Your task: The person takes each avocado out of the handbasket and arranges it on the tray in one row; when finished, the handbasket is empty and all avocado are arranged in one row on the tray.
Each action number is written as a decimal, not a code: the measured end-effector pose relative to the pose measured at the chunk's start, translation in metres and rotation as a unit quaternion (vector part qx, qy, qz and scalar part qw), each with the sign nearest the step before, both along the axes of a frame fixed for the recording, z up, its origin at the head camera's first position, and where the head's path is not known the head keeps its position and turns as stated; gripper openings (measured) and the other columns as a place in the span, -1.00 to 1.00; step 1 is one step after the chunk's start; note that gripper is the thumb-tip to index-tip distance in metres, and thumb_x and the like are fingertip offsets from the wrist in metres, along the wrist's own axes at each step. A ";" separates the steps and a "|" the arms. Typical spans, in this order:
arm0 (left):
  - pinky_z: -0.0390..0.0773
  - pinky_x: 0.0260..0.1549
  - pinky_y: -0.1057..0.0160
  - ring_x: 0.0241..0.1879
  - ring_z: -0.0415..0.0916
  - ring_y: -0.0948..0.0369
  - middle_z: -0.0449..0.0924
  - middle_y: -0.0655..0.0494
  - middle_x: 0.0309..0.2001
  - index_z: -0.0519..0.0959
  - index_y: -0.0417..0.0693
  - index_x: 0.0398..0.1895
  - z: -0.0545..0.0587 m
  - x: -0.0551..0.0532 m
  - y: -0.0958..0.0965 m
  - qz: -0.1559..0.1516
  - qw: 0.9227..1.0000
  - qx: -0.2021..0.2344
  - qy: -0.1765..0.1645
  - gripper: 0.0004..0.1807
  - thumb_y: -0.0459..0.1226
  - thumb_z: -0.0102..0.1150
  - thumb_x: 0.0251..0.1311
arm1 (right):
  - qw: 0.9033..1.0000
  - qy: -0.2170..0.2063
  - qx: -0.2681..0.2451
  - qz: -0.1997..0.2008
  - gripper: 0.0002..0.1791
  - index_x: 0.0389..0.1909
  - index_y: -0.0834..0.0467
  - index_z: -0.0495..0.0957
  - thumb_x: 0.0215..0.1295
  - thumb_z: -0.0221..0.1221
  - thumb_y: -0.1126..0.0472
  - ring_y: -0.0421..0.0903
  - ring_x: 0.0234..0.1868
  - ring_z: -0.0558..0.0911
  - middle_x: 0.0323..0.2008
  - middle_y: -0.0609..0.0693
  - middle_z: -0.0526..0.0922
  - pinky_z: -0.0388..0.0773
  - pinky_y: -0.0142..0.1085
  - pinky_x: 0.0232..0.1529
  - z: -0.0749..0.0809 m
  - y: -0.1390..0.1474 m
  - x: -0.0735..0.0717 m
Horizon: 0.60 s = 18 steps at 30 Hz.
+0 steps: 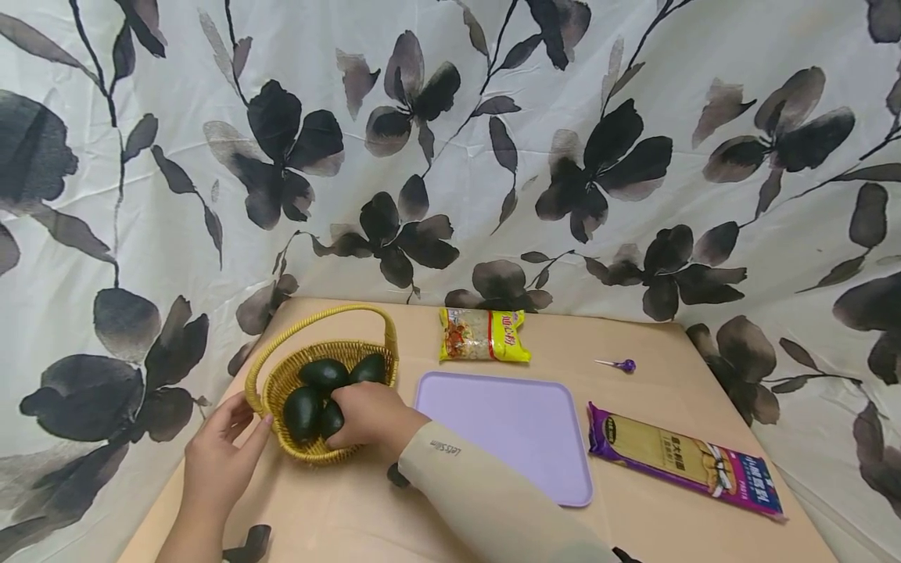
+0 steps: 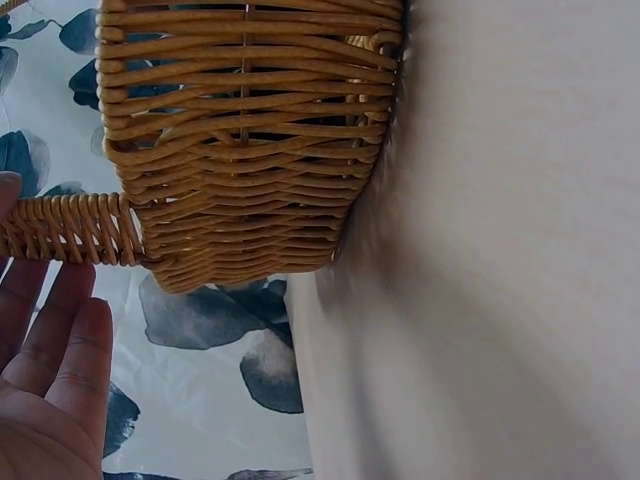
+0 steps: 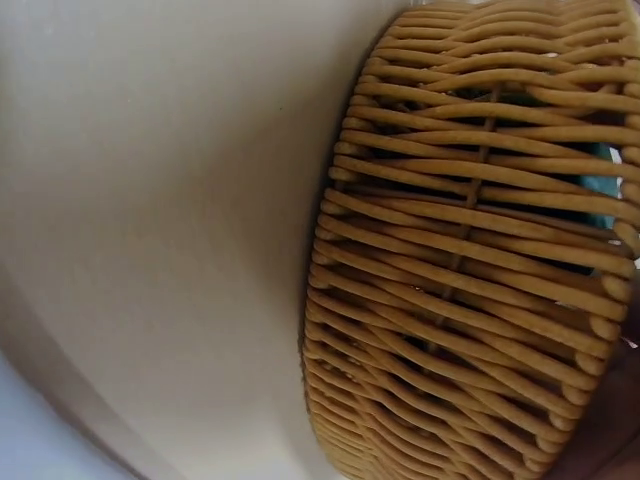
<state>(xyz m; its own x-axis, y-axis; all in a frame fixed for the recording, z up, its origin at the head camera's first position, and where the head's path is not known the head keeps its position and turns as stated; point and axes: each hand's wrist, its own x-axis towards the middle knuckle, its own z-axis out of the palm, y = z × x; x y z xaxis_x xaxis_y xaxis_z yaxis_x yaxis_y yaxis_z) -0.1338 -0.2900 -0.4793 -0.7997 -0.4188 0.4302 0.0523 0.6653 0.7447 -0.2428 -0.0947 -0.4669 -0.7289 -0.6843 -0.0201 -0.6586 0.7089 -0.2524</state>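
A woven yellow wicker basket with a tall arched handle stands on the table's left side, several dark green avocados inside it. With thumb and fingers on either side, my left hand holds the handle's base at the basket's left; the left wrist view shows the fingers beneath the handle. My right hand reaches over the near right rim and grips the avocado nearest me, partly covering it. Basket weave fills much of the right wrist view, which mostly hides that hand.
Right of the basket lies a lilac tray, partly under my right sleeve. A yellow food packet is behind it. Farther right are a small purple-handled tool with a thin metal tip and a long pasta packet. Floral cloth hangs behind.
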 end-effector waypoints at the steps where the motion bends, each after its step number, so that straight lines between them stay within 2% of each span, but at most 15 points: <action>1: 0.40 0.02 0.82 -0.03 0.30 0.84 0.68 -0.08 0.09 0.55 -0.19 0.26 0.000 0.000 0.000 -0.001 1.000 0.000 0.001 -0.44 -0.42 0.45 0.16 | 1.000 -0.002 -0.002 -0.001 -0.58 -0.28 -0.16 0.55 -0.04 0.50 -0.23 -0.31 -0.39 0.53 -0.46 -0.35 0.54 0.52 -0.44 -0.43 0.000 0.000 0.000; 5: 0.40 0.03 0.82 -0.02 0.30 0.84 0.68 -0.08 0.10 0.54 -0.19 0.27 0.000 0.000 0.001 -0.005 1.000 -0.003 0.003 -0.44 -0.41 0.45 0.16 | 1.000 -0.015 -0.016 -0.002 -0.61 -0.26 -0.17 0.55 -0.07 0.49 -0.15 -0.28 -0.38 0.52 -0.47 -0.34 0.52 0.48 -0.42 -0.47 0.000 0.003 -0.002; 7: 0.41 0.03 0.82 -0.02 0.29 0.84 0.67 -0.09 0.10 0.54 -0.20 0.27 0.000 0.000 0.001 -0.008 1.000 -0.003 0.004 -0.44 -0.40 0.45 0.17 | 0.999 -0.021 -0.024 -0.001 -0.58 -0.18 -0.19 0.57 -0.07 0.48 -0.14 -0.28 -0.36 0.52 -0.43 -0.35 0.55 0.49 -0.42 -0.44 0.000 0.004 -0.003; 10: 0.39 0.02 0.83 -0.03 0.29 0.85 0.68 -0.09 0.10 0.54 -0.20 0.26 0.000 0.000 -0.001 -0.008 1.000 -0.004 0.004 -0.44 -0.39 0.45 0.17 | 0.999 -0.026 -0.041 0.007 -0.45 0.04 -0.18 0.61 -0.04 0.46 -0.15 -0.31 -0.29 0.55 -0.31 -0.35 0.63 0.54 -0.46 -0.34 -0.001 0.006 -0.003; 13: 0.38 0.02 0.84 -0.03 0.29 0.85 0.68 -0.09 0.10 0.54 -0.19 0.27 0.000 0.000 -0.002 -0.007 1.000 -0.004 0.002 -0.44 -0.38 0.45 0.17 | 0.997 -0.036 -0.064 0.014 -0.27 0.27 -0.15 0.56 -0.01 0.44 -0.16 -0.35 -0.17 0.57 -0.11 -0.33 0.69 0.58 -0.51 -0.18 -0.001 0.009 -0.003; 18: 0.38 0.02 0.84 -0.03 0.28 0.86 0.67 -0.11 0.11 0.53 -0.21 0.27 0.001 0.000 -0.003 -0.007 1.000 -0.006 -0.003 -0.43 -0.39 0.45 0.17 | 0.991 -0.071 -0.115 0.012 -0.19 0.38 -0.13 0.50 0.03 0.44 -0.14 -0.35 -0.06 0.57 0.07 -0.27 0.68 0.58 -0.55 -0.04 0.002 0.016 -0.002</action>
